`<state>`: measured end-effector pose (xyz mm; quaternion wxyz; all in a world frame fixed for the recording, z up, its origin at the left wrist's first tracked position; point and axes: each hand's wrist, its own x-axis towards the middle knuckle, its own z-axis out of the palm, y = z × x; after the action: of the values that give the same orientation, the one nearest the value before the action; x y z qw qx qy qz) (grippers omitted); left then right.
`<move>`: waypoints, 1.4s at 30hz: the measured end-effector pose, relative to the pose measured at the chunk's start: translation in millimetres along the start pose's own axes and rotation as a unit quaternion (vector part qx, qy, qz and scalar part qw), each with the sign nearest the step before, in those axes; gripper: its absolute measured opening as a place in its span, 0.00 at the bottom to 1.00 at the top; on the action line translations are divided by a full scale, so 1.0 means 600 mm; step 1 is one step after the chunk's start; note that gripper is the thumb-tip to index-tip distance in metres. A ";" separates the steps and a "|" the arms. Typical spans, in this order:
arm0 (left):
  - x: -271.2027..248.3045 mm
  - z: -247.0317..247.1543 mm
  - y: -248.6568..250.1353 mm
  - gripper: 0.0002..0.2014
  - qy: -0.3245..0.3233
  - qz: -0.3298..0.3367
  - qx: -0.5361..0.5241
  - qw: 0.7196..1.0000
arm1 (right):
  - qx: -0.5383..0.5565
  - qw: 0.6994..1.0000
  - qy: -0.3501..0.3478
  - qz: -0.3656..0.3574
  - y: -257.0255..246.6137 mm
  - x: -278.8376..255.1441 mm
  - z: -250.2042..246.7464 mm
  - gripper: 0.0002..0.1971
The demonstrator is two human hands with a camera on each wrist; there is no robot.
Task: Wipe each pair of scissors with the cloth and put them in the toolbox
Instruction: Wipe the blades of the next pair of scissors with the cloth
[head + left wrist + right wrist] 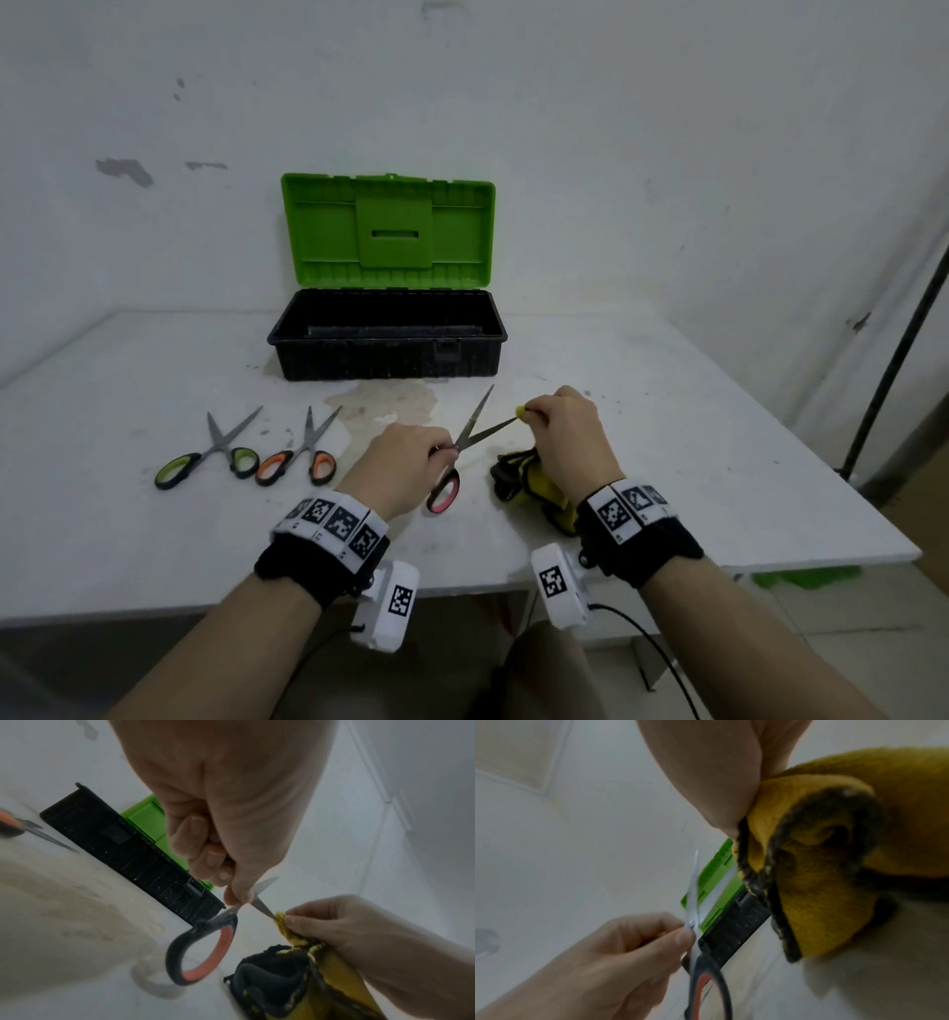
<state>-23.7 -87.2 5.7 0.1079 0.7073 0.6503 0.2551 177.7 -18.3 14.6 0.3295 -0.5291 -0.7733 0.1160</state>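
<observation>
My left hand (411,462) grips a pair of scissors with black-and-pink handles (444,491) near the pivot, blades spread apart above the table. My right hand (570,431) pinches a yellow cloth with dark edging (534,478) around the tip of the lower blade. In the left wrist view the pink-lined handle loop (203,953) hangs below my fingers and the cloth (334,969) trails down from the right hand (334,923). The right wrist view shows the cloth (821,882) and the blades (693,892). The toolbox (385,334) stands open behind, with a black base and a green lid.
Two more pairs of scissors lie at the left of the white table (719,437): a green-handled pair (215,457) and an orange-handled pair (303,457). A brownish stain marks the table in front of the toolbox. A dark pole (893,370) leans at the right.
</observation>
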 end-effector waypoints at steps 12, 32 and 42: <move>-0.002 -0.002 0.003 0.12 -0.078 -0.073 -0.233 0.967 | 0.030 0.987 0.008 -0.159 -0.018 -0.047 0.025 0.08; -0.009 -0.011 -0.020 0.11 -0.163 -0.113 -0.243 0.949 | 0.169 0.986 -0.002 -0.015 -0.003 -0.015 -0.077 0.08; -0.005 -0.016 -0.012 0.10 -0.145 -0.066 -0.157 0.975 | -0.003 0.956 -0.102 -0.273 -0.034 -0.047 0.008 0.08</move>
<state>-34.6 -90.8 9.5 0.3273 0.6662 0.6252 0.2411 166.1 -51.3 10.7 0.2664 -0.2838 -0.9183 0.0724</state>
